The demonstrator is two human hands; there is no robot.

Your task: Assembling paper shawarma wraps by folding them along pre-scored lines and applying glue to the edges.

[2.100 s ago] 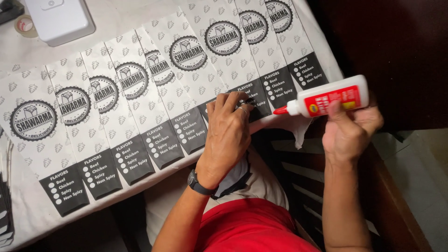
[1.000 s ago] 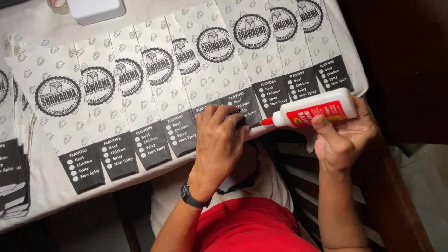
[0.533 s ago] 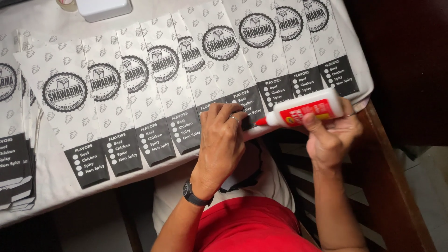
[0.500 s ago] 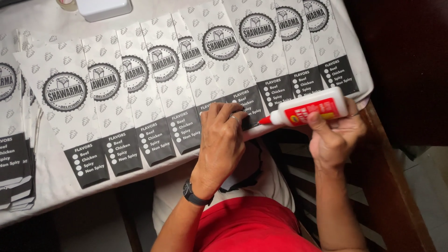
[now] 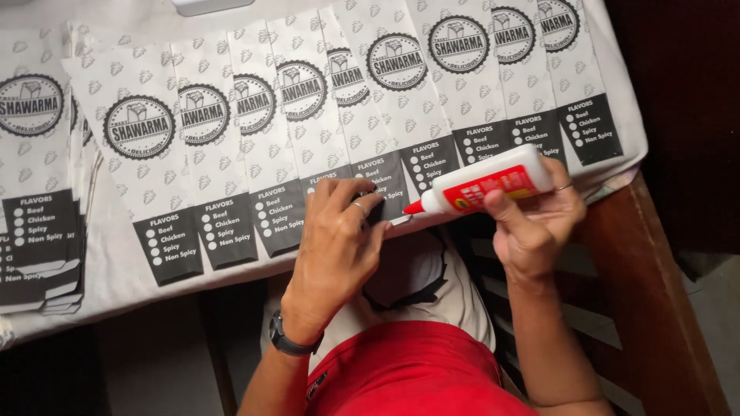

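left hand: fingers pinning flimsy paper bag flap at surface edge | right hand: gripping glue bottle mid-body, red nozzle at flap | bottle likely light, squeezable, hold barrel | bags thin, crease easily

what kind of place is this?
Likely a home or small-shop packaging table: printed paper sleeves fanned over a white tablecloth, right hand holding a glue bottle, dark wooden chair.

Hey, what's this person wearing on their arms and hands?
Both forearms are bare, no sleeves in view. The left hand has a dark wristwatch at the wrist and a thin ring on one finger. The right hand also wears a thin ring.
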